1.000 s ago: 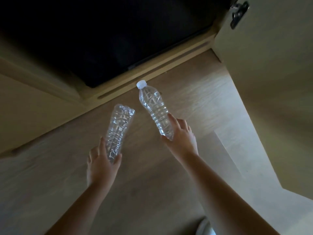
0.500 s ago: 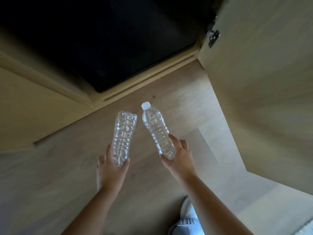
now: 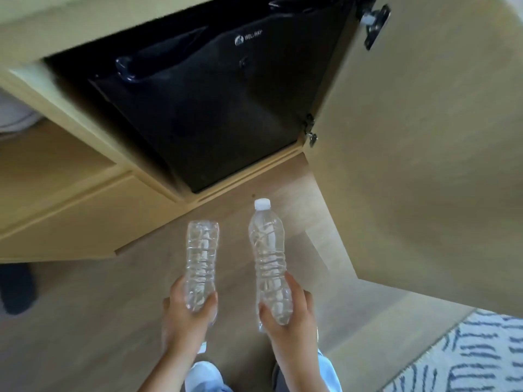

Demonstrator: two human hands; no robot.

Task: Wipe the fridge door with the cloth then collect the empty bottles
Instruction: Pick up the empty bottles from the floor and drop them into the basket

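Note:
Two empty clear plastic bottles are held up over the wooden floor. My left hand grips the neck end of a crushed bottle, whose base points away from me. My right hand grips the bottom of the second bottle, which has a white cap at its far end. The black mini fridge sits shut inside a light wood cabinet, straight ahead of the bottles. No cloth is in view.
The cabinet door stands open on the right, hinged beside the fridge. A wooden drawer unit is on the left. A patterned rug lies at the bottom right. A dark object sits at the left edge.
Both hands have drawn the bottles back toward me and lifted them. The view has pulled away and brightened, so the whole fridge front and the rug now show.

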